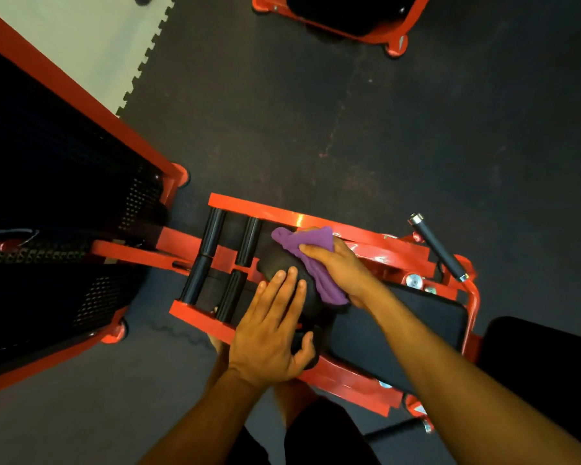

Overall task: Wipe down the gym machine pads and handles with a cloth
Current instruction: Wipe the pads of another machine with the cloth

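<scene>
A red-framed gym machine (282,213) stands below me with a black roller pad (279,263) across its middle. My right hand (336,266) presses a purple cloth (302,243) onto the far end of that pad, fingers curled over the cloth. Nearer to me, my left hand (269,333) lies on the same pad with straight fingers on top and the thumb hooked round its near side. A black seat pad (426,317) sits to the right under my right forearm. A black handle (438,246) with metal end caps sticks up at the right.
Several black foot rollers (212,236) lie left of the pad. A red frame with black perforated guard (81,229) fills the left side. Another red machine base (393,38) is at the top. A dark backrest (544,357) stands at the lower right. Dark rubber flooring (349,129) lies between them.
</scene>
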Demonstrator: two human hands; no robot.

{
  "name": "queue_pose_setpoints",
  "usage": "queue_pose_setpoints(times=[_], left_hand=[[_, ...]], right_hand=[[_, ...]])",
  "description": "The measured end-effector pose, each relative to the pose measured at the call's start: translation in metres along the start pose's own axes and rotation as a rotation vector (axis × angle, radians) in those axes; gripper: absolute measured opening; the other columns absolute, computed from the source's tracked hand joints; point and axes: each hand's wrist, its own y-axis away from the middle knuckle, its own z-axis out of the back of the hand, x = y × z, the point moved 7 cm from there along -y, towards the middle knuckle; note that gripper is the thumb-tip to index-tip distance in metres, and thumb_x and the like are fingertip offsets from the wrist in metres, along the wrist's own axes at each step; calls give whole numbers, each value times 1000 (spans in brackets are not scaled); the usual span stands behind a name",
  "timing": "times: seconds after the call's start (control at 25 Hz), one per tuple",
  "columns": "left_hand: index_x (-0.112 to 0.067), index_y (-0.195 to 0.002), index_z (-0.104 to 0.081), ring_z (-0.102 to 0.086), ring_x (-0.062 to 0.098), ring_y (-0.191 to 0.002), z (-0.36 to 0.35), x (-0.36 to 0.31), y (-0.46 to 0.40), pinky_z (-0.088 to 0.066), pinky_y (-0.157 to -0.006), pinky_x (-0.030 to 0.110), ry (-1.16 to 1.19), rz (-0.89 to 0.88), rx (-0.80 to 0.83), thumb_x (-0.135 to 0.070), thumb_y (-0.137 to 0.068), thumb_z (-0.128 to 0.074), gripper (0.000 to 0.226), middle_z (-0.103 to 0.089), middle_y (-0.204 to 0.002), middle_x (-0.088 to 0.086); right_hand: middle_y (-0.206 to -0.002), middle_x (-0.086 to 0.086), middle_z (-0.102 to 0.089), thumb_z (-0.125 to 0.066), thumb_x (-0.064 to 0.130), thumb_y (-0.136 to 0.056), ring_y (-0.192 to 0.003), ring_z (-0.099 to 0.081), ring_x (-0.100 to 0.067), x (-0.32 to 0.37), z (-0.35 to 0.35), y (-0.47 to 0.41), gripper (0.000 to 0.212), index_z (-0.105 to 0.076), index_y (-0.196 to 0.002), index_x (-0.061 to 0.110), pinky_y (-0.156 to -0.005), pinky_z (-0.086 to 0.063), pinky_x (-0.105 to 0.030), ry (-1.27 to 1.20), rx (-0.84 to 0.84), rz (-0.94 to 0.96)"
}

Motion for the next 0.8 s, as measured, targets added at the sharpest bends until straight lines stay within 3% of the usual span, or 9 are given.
queue_pose_setpoints(times=[0.12,0.28,0.4,0.48,0.56,0.64,0.72,0.8], left_hand=[[-2,-151,-47,-30,35,-153,1,-2,-1,-32,-121,55,-1,1,-5,-39,-85,-58,76,-36,-163,18],[-1,-149,-49,-30,34,-153,2,-2,-3,-31,-122,54,11,-1,-24,-38,-85,-58,75,-37,-162,18],[-2,-148,-51,-32,33,-153,4,-4,-1,-31,-122,52,34,-28,-46,-37,-85,-58,72,-40,-160,19],[-4,-149,-51,-33,33,-153,5,-3,-1,-32,-121,51,32,-33,-64,-37,-86,-58,72,-40,-160,18],[-4,-150,-49,-32,33,-153,3,-4,-1,-34,-121,52,43,-32,-60,-36,-85,-59,73,-38,-161,19],[-4,-151,-48,-31,33,-153,1,-3,0,-35,-119,54,61,-30,-36,-36,-84,-60,75,-36,-163,19],[-4,-152,-48,-28,33,-154,2,-3,-1,-35,-119,54,56,-22,1,-36,-82,-62,78,-34,-164,18],[-4,-153,-46,-25,33,-156,1,-3,-3,-34,-119,56,63,-2,68,-36,-80,-63,81,-31,-165,17]], right_hand=[[-106,2,-67,-64,23,-98,-97,-61,-12,5,-3,-39,16,-69,-112,17,-80,-43,-20,386,56,-25],[-109,-6,-65,-56,33,-98,-90,-59,-20,8,-60,-107,16,-65,-101,20,-71,-47,-27,932,482,-201],[-90,-10,-64,-51,31,-100,-71,-55,-18,6,-89,-103,22,-61,-88,16,-60,-47,-24,1147,743,-393],[-96,-12,-64,-54,38,-95,-75,-57,-22,12,-95,-95,24,-63,-94,16,-71,-50,-29,1233,787,-428],[-106,-13,-70,-58,46,-84,-81,-63,-25,27,-96,-82,37,-69,-101,15,-80,-55,-40,1207,775,-347],[-97,-9,-74,-58,46,-80,-79,-65,-21,54,-86,-69,38,-73,-94,14,-84,-58,-37,1092,702,-243],[-78,2,-68,-55,30,-92,-67,-60,-10,88,-62,-46,23,-69,-81,15,-70,-53,-24,909,543,-160],[-75,1,-63,-53,22,-96,-65,-54,-11,115,-26,-18,21,-65,-80,15,-66,-46,-28,717,302,-65]])
